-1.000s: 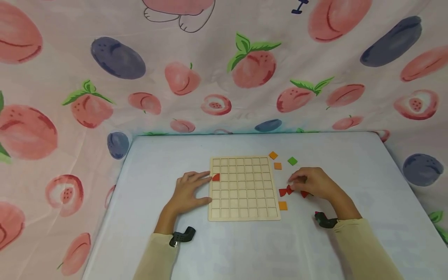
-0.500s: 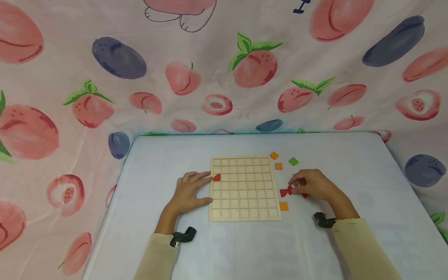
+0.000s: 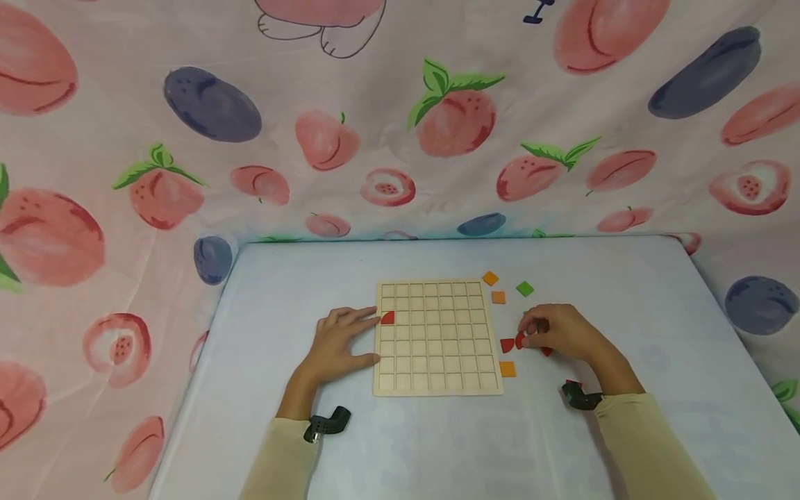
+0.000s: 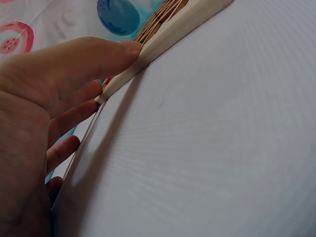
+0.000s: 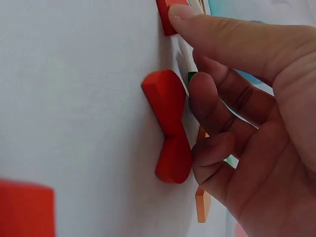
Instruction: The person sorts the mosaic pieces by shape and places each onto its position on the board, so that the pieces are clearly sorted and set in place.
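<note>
A square wooden grid board (image 3: 437, 348) lies flat, with one red quarter-circle tile (image 3: 388, 318) in a cell by its left edge. My left hand (image 3: 335, 347) rests at that edge, fingers spread; the thumb (image 4: 116, 55) touches the rim in the left wrist view. Right of the board, my right hand (image 3: 559, 332) pinches a red tile (image 5: 166, 19) with the thumb on it, the far side hidden. Another red tile (image 3: 507, 344) lies just left of these fingertips. Under the palm, two red tiles (image 5: 168, 94) meet point to point.
Orange square tiles (image 3: 507, 369) lie along the board's right side, with a green tile (image 3: 525, 288) farther back. Another red tile (image 5: 24, 210) sits near the right wrist. Behind the white table (image 3: 412, 444) hangs a fruit-patterned cloth (image 3: 387, 90).
The pinched red tile has turned and come slightly apart from the red tile on its left. My right hand has shifted a little towards me; the left hand stays put.
</note>
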`<action>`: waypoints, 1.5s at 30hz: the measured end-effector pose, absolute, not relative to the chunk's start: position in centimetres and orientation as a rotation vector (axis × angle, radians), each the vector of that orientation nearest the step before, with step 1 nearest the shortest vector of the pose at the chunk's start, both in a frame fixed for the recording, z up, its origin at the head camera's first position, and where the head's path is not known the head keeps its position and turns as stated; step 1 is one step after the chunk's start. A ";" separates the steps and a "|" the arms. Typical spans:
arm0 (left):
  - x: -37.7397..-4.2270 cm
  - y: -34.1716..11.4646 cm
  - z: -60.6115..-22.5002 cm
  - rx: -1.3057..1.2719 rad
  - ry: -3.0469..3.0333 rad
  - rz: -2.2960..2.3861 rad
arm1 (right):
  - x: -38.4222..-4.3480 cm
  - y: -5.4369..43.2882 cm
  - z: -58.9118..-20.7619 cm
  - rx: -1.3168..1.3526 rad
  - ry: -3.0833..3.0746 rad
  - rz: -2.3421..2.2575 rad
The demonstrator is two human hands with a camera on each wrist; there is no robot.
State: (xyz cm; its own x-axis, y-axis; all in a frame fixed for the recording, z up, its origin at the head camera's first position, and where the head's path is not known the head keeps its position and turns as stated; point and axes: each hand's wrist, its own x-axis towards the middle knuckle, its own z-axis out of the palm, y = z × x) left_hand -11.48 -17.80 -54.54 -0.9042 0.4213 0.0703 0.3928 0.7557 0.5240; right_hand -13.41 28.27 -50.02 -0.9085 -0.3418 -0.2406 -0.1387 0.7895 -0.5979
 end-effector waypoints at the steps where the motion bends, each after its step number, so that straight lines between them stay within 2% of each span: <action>1: -11.5 -17.8 -54.6 0.669 2.894 0.840 | -13.4 28.4 -50.0 -0.362 2.645 -0.847; 21: -11.5 -17.8 -54.4 0.675 2.877 0.847 | -13.4 28.0 -49.1 -0.237 2.632 -0.950; 30: -11.6 -17.8 -54.4 0.671 2.871 0.826 | -14.7 24.6 -49.6 -0.227 2.623 -1.036; 45: -11.5 -17.9 -54.4 0.673 2.876 0.826 | -16.0 18.8 -49.7 -0.357 2.565 -1.170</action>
